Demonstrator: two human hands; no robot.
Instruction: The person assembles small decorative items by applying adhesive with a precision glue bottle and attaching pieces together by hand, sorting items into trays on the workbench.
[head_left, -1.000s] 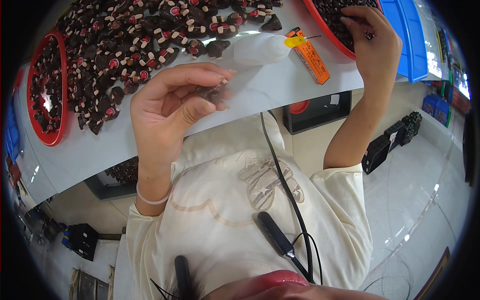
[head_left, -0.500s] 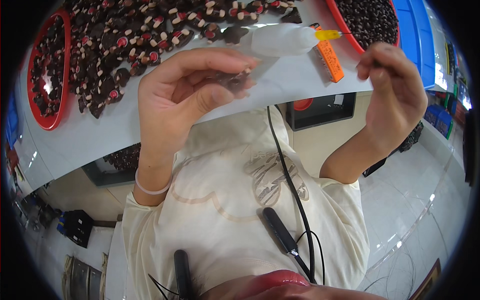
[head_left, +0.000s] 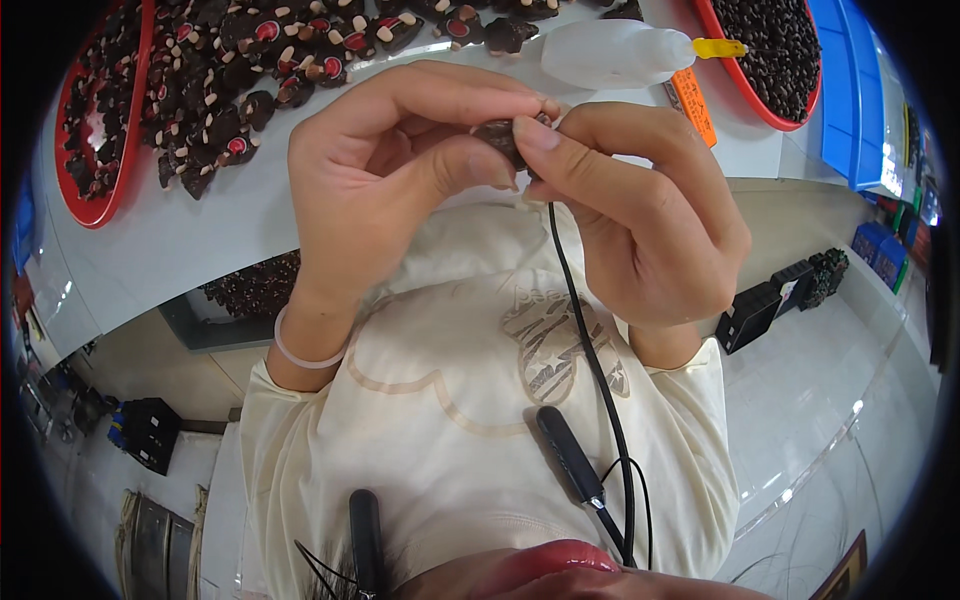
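Note:
Between my two hands is a small dark brown piece (head_left: 497, 138), glossy and irregular. My left hand (head_left: 365, 175) holds it in a pinch of thumb and fingers from the left. From the right, the thumb and fingers of my right hand (head_left: 655, 205) close on its edge; anything small between those fingertips is hidden. Just beyond the hands, a white squeeze bottle (head_left: 610, 55) with a yellow needle tip (head_left: 718, 48) lies on its side. An orange box (head_left: 694, 105) lies partly behind it. Many similar dark pieces (head_left: 265, 45) with red and beige dots spread over the table at the far left.
A red tray (head_left: 88, 222) of dark pieces sits at the left of the white table (head_left: 225, 260). Another red tray (head_left: 790, 125) with small dark beads stands far right, beside a blue tray (head_left: 845, 100). A grey bin (head_left: 185, 325) is below the table. A black cable (head_left: 590, 345) hangs down my front.
My right hand has come left from beside the right red tray to meet the piece in my left hand. The view has shifted slightly, so the tabletop things appear higher and the right-hand ones farther right.

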